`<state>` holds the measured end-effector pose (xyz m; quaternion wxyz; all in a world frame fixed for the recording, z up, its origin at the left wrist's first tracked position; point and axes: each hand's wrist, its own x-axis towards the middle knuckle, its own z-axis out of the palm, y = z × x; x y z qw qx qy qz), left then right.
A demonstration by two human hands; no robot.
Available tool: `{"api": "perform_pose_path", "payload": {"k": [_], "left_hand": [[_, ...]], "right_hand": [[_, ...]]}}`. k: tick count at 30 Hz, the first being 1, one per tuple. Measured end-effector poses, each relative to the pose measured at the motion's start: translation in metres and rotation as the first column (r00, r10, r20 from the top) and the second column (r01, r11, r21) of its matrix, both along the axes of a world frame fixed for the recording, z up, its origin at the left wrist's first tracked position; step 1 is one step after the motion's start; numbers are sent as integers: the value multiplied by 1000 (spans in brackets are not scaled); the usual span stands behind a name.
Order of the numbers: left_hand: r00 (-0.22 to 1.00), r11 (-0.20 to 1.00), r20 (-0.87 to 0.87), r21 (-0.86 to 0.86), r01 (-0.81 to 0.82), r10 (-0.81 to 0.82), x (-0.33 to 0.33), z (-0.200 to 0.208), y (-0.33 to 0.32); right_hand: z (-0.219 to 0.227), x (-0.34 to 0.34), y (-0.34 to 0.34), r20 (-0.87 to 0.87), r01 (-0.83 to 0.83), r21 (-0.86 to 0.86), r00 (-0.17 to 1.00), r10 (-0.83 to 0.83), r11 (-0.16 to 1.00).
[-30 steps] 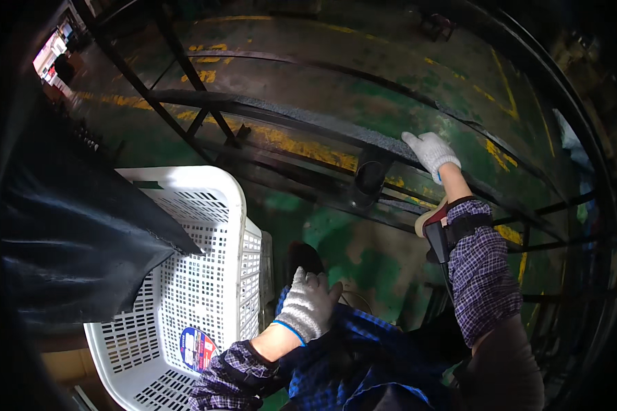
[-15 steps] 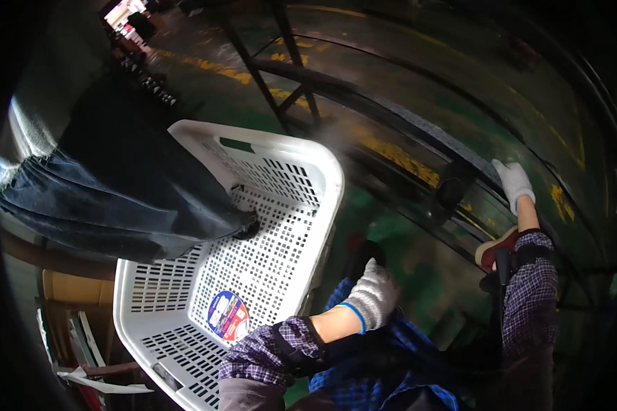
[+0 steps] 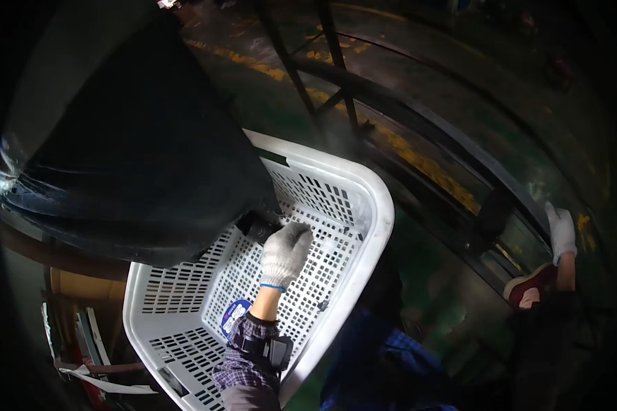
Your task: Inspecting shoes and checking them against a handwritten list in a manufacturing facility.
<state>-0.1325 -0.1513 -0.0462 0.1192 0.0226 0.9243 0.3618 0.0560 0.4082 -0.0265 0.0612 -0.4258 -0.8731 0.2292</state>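
A white plastic basket [image 3: 384, 226] with slotted walls stands tilted across the middle, a round blue label on its inside. Over its left side hangs a large dark sheet-like cover [image 3: 151, 151] that narrows to a lower tip inside the basket. My left hand [image 3: 286, 253], in a pale knitted glove, is inside the basket at that dark tip. Its fingers are curled closed, and what they hold is hidden. Far to the right, my right hand [image 3: 562, 233], gloved too, lies beside a dark metal rail [image 3: 459, 137] with its fingers stretched out.
The dark rail and its uprights form a frame beyond the basket. My red shoe [image 3: 528, 288] is below the right hand. At the lower left are a brown cardboard box [image 3: 89, 284] and several thin strips. Yellow lines mark the dim green floor.
My left hand has moved from outside the basket's right side up and left into it, to the dark tip. The view has shifted, and the right hand stays by the rail.
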Motion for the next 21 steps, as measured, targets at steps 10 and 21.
{"api": "perform_pose_path", "payload": {"k": [10,21], "left_hand": [[935,745,172,-654,-127,310,-102,-190,-125],[726,740,524,243,-628,444,3,-149,-120]], "right_hand": [[-23,27,23,-98,86,-10,991,-86,996],[11,4,-27,-108,-4,217,994,29,976]]}}
